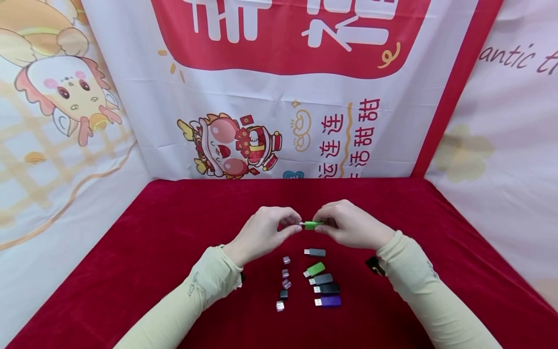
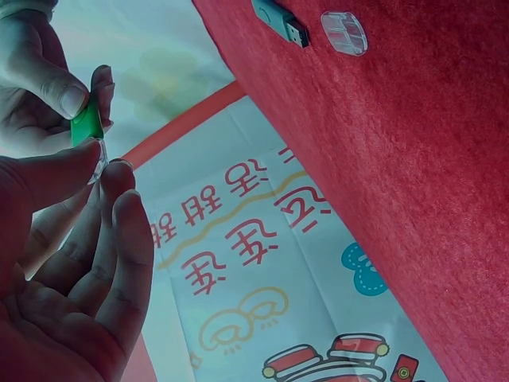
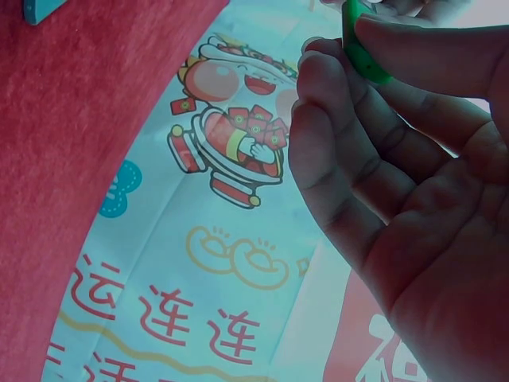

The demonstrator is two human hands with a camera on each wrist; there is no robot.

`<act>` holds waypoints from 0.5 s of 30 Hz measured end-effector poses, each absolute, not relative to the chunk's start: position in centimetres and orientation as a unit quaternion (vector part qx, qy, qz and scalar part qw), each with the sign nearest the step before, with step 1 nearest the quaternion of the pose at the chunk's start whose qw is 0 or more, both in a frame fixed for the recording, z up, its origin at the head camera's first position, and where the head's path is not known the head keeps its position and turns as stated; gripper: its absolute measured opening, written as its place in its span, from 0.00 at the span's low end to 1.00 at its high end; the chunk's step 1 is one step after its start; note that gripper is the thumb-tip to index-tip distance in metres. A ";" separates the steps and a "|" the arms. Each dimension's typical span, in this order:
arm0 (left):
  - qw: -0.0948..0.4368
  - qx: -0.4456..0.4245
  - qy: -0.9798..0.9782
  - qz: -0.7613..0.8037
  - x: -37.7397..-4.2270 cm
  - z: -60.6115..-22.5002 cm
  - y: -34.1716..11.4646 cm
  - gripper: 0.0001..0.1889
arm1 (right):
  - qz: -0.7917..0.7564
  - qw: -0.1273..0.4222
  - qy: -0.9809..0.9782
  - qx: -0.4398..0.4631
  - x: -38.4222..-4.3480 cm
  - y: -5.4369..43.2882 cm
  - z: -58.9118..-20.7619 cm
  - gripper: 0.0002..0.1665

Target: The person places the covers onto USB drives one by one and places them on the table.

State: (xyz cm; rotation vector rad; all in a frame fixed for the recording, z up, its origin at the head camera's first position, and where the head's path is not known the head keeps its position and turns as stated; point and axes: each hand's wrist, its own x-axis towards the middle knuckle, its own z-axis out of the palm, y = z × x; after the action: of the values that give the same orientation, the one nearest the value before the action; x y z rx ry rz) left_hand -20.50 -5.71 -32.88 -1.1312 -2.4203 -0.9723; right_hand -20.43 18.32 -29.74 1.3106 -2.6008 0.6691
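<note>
My right hand point(image 1: 348, 225) pinches a green USB stick point(image 1: 311, 225) between thumb and fingers, above the red cloth. My left hand point(image 1: 267, 228) pinches a small clear cap point(image 2: 99, 165) at the stick's connector end. In the left wrist view the cap meets the green body point(image 2: 87, 123); the left fingertips partly hide it, so how far it sits on the connector cannot be told. The right wrist view shows the right thumb and fingers on the green stick point(image 3: 362, 52).
Nearer me lie several USB sticks in a column: grey point(image 1: 317, 252), green point(image 1: 316, 268), another grey point(image 1: 323, 279), black point(image 1: 329, 289) and purple point(image 1: 330, 301). Left of them are several clear caps point(image 1: 285, 273) and a black cap point(image 1: 284, 294). Printed cloth walls point(image 1: 270, 92) surround the red cloth point(image 1: 196, 203).
</note>
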 end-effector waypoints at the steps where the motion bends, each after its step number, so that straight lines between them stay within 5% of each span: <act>1: 0.148 -0.393 -0.842 -0.339 -20.5 -32.9 -5.7 0.06 | 0.223 0.077 -0.868 0.438 -20.4 18.3 -29.7 0.06; 15: 0.126 -0.395 -0.852 -0.320 -20.6 -33.1 -5.6 0.03 | 0.216 0.082 -0.865 0.445 -20.5 18.2 -30.0 0.07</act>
State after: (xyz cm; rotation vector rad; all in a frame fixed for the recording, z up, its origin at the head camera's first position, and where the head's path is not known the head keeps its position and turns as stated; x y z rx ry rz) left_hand -20.63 -5.64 -33.07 -1.1499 -2.4809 -0.9322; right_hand -20.48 18.19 -29.96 1.3297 -2.5839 0.6443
